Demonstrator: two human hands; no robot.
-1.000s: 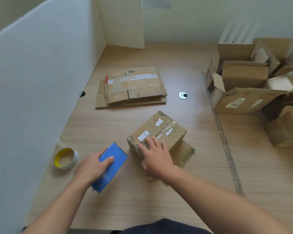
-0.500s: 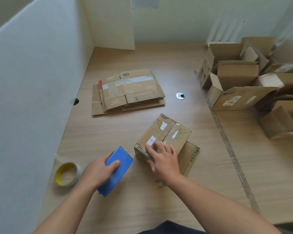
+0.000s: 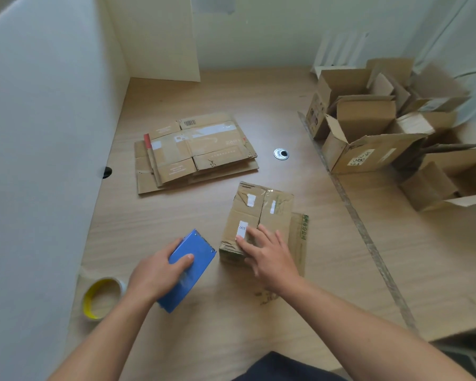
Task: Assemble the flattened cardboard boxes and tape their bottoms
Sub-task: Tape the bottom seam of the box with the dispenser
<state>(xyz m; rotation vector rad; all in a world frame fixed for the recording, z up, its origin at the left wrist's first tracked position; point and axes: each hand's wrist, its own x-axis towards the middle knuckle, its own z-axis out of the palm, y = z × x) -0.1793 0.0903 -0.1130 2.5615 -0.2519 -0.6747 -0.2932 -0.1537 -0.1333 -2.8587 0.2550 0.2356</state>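
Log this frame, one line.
left hand: grips blue dispenser | right hand: flat on small box | flattened stack: behind box

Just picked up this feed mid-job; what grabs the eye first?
The bright blue tool gripped in the left hand, close to the person, sits beside the small cardboard box that the right hand presses with flat fingers. Behind them lies a stack of flattened boxes, and assembled boxes crowd the right side.
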